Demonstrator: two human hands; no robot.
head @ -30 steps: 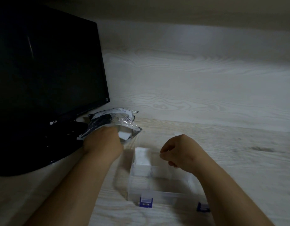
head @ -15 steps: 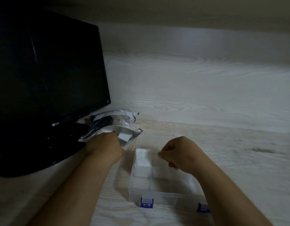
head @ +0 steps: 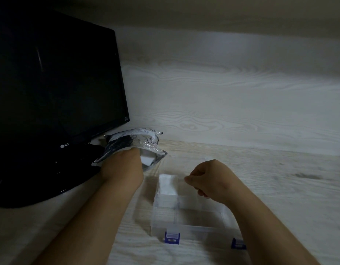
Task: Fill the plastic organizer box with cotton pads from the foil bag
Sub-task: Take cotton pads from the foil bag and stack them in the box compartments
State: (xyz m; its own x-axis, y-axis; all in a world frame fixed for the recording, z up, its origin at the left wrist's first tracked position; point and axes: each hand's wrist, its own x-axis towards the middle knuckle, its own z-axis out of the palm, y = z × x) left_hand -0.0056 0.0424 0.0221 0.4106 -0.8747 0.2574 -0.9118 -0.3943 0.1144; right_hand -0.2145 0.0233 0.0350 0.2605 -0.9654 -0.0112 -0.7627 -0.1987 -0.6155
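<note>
The foil bag (head: pixel 134 142) lies in front of the monitor's base with its mouth towards me. My left hand (head: pixel 121 165) is pushed into that mouth, so its fingers are hidden. White cotton pads (head: pixel 146 159) show inside the bag, right of the hand. The clear plastic organizer box (head: pixel 192 224) stands open on the table and has blue latches at its front. Its rear left compartment holds a stack of cotton pads (head: pixel 167 185). My right hand (head: pixel 209 180) hovers over the box's rear middle, fingers curled, thumb and forefinger pinching at the clear rear rim.
A black monitor (head: pixel 56 83) on a glossy black base (head: pixel 41 180) fills the left side, close behind the bag. A pale wooden wall (head: pixel 232 102) closes off the back. The wooden tabletop (head: pixel 289 188) stretches to the right of the box.
My left hand stays in the bag's mouth, with only a slight shift. My right hand has barely moved over the box.
</note>
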